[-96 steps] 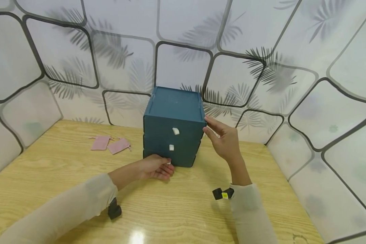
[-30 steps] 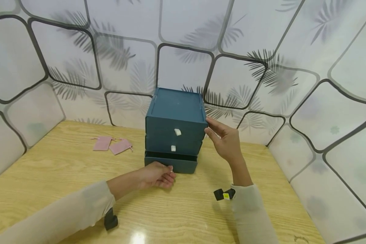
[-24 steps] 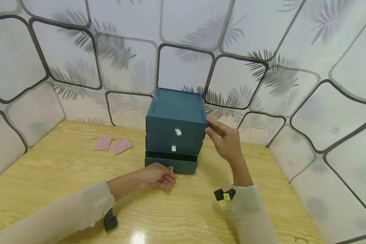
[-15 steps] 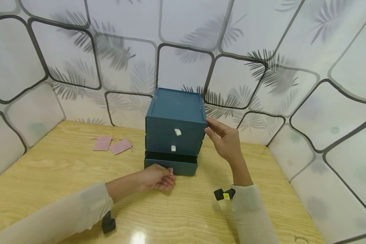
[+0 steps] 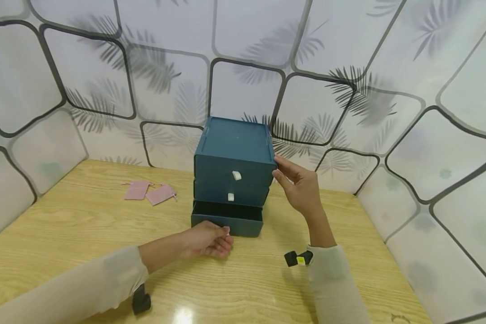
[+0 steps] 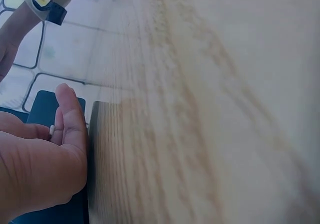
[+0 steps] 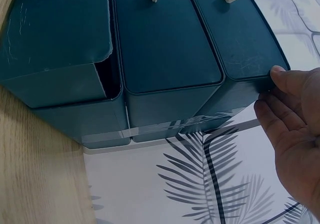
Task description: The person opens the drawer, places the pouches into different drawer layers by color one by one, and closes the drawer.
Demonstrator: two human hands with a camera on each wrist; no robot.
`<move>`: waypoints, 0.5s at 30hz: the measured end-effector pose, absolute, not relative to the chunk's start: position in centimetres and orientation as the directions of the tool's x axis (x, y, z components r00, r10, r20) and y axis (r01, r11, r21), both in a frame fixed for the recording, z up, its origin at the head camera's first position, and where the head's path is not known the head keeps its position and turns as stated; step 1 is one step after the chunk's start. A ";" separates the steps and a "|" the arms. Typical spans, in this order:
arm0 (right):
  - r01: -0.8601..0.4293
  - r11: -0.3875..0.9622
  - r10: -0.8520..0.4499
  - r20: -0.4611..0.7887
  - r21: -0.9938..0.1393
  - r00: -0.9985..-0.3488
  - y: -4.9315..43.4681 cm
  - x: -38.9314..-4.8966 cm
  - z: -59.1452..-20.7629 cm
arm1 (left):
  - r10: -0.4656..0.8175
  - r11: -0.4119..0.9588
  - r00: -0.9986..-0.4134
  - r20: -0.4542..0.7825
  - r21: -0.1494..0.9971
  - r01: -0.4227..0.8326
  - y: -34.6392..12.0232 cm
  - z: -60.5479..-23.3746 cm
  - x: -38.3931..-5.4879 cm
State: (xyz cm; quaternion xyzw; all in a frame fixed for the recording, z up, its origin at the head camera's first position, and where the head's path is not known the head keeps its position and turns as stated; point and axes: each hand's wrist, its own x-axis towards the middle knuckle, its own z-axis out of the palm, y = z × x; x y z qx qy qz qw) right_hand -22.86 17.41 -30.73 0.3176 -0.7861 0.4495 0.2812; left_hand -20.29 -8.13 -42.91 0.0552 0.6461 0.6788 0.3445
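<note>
A dark blue three-drawer cabinet (image 5: 236, 146) stands at the back of the table. Its bottom drawer (image 5: 247, 227) is pulled part way out, and the inside that shows is dark. My left hand (image 5: 204, 240) pinches that drawer's small white pull tab (image 6: 52, 130) between thumb and fingers, mostly covering it. At the cabinet's upper right front corner, my right hand (image 5: 301, 191) rests its thumb and fingertips against the side. White tabs hang on the top drawer (image 7: 237, 39) and middle drawer (image 7: 165, 44), both closed.
Two pink drawstring pouches, a left one (image 5: 137, 190) and a right one (image 5: 161, 195), lie on the wooden table (image 5: 243, 288) left of the cabinet. A patterned wall covering (image 5: 243, 85) rises close behind it. Each sleeve carries a black wrist camera.
The bottom drawer, closed at first, has slid out toward me with my left hand on its tab. My right hand has kept its place at the cabinet's corner.
</note>
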 end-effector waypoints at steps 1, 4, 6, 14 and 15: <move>-0.752 0.394 -0.246 0.728 -0.528 -0.640 17.5 -23.1 -30.9 | 0.539 0.073 -0.757 -0.369 0.916 -0.395 -8.1 -42.9 -20.2; -0.753 0.391 -0.243 0.730 -0.529 -0.639 18.0 -24.1 -31.8 | 0.539 0.076 -0.760 -0.364 0.919 -0.386 -8.1 -42.9 -20.0; -0.755 0.388 -0.241 0.732 -0.528 -0.637 18.4 -24.8 -32.4 | 0.537 0.080 -0.761 -0.365 0.920 -0.384 -8.1 -42.7 -19.8; -0.764 0.380 -0.243 0.741 -0.521 -0.626 18.8 -25.5 -32.9 | 0.541 0.078 -0.754 -0.373 0.915 -0.397 -8.2 -42.7 -19.2; -0.766 0.376 -0.243 0.742 -0.522 -0.625 18.8 -25.5 -32.9 | 0.540 0.078 -0.754 -0.374 0.914 -0.397 -8.2 -42.7 -19.1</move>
